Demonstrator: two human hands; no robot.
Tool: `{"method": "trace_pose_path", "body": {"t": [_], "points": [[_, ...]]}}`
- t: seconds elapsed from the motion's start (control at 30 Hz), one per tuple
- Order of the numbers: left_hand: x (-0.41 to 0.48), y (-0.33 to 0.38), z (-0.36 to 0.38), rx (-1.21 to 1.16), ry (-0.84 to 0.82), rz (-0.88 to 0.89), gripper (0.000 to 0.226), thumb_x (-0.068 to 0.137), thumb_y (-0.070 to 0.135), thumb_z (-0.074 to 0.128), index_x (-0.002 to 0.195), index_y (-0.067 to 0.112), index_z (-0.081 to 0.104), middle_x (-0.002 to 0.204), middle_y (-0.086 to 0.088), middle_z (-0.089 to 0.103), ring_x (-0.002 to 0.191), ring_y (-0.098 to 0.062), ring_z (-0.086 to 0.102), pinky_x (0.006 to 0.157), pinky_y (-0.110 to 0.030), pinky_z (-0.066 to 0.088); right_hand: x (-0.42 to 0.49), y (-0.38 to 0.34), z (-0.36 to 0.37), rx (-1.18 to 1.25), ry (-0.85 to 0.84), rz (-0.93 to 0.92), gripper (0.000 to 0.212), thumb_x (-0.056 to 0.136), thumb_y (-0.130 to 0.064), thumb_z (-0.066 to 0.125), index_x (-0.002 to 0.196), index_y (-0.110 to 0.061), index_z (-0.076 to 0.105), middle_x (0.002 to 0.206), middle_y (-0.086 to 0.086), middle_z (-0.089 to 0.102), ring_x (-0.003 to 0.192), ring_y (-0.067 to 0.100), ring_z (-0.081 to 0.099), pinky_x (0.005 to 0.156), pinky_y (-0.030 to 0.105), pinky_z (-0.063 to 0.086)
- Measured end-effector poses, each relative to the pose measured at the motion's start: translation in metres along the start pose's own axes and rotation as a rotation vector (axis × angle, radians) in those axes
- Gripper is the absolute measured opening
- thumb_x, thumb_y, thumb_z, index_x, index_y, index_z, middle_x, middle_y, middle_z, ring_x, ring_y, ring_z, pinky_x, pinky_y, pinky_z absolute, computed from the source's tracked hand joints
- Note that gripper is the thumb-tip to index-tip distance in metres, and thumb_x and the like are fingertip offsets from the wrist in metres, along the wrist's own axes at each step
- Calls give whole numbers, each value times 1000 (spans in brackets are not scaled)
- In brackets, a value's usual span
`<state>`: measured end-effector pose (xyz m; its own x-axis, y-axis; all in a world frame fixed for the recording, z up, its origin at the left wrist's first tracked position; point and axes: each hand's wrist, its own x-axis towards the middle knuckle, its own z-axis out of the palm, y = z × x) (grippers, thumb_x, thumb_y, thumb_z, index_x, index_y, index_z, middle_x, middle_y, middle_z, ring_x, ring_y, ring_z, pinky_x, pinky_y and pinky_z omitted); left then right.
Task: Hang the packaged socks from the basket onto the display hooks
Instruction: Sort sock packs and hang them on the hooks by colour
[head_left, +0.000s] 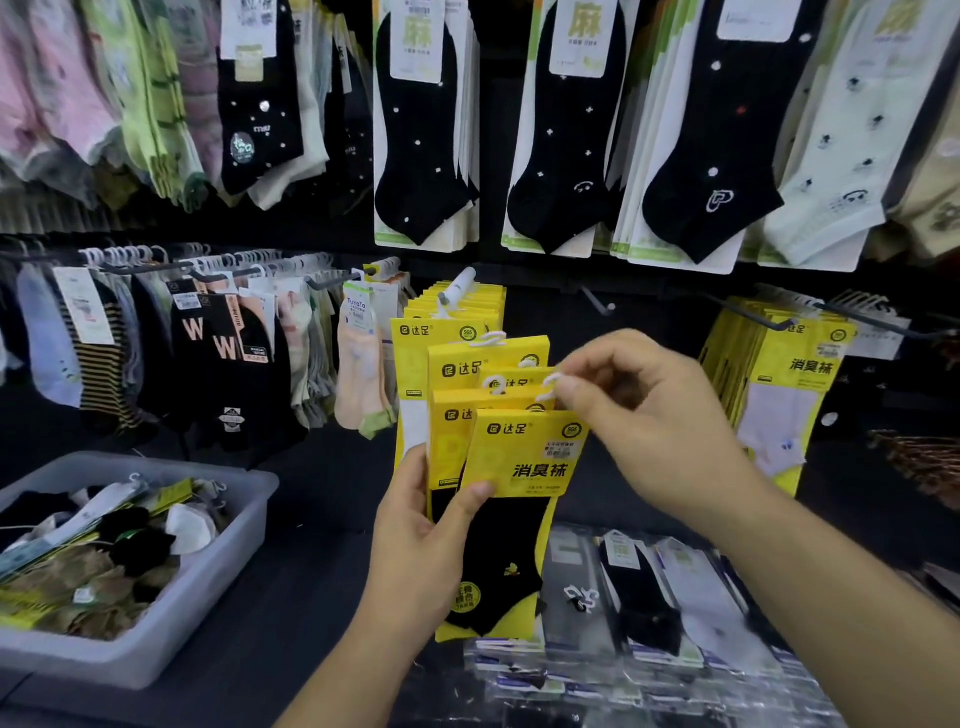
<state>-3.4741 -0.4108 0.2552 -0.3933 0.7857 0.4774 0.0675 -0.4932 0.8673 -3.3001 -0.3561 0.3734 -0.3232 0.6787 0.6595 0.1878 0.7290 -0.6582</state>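
Left hand (421, 535) grips a fanned stack of yellow sock packs (524, 457) near the lower edge, thumb on the front one. Just above, right hand (649, 421) pinches a white hanger loop (551, 387) on that stack. Behind the grip hang matching packs (421, 332); grey basket (223, 561) sits off left.

a single wide-angle view from the head looks forward and a little down, close to the sock wall (493, 156); the bench (291, 519) and basket (156, 654) lie low in frame, at the left.
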Motion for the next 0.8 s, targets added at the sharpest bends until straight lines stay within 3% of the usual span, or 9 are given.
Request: {"method": "trace_pose_path", "body": {"t": [0.1,0.27,0.67,0.8], "points": [[-1,0,-1,16,18,22,31,92,24,71,111,48,69,114,11,79,109,-11,75,90,-27,59,-7,1,-2,-45,-68,27,14,89,-19,75,83,-31,73,82,-9,69,70,5,59,64,16,46],[-2,0,-5,18,15,33,46,100,6,70,112,50,69,114,11,79,108,-9,75,86,-18,58,-10,3,-5,-138,-79,36,13,92,-20,72,84,-31,73,80,-13,70,67,3,59,60,13,44],[-2,1,-4,57,4,65,45,99,12,71,111,56,68,115,15,78,109,-5,74,87,-15,57,-9,2,-4,-255,-63,-26,22,92,-22,71,81,-42,69,87,-20,66,81,4,59,65,10,39],[-1,-1,-6,83,-2,51,39,99,15,71,111,52,67,114,16,78,108,-4,74,86,-15,57,-9,3,-4,-268,-63,-40,23,92,-22,71,83,-44,69,86,-20,67,88,4,60,71,16,41]]}}
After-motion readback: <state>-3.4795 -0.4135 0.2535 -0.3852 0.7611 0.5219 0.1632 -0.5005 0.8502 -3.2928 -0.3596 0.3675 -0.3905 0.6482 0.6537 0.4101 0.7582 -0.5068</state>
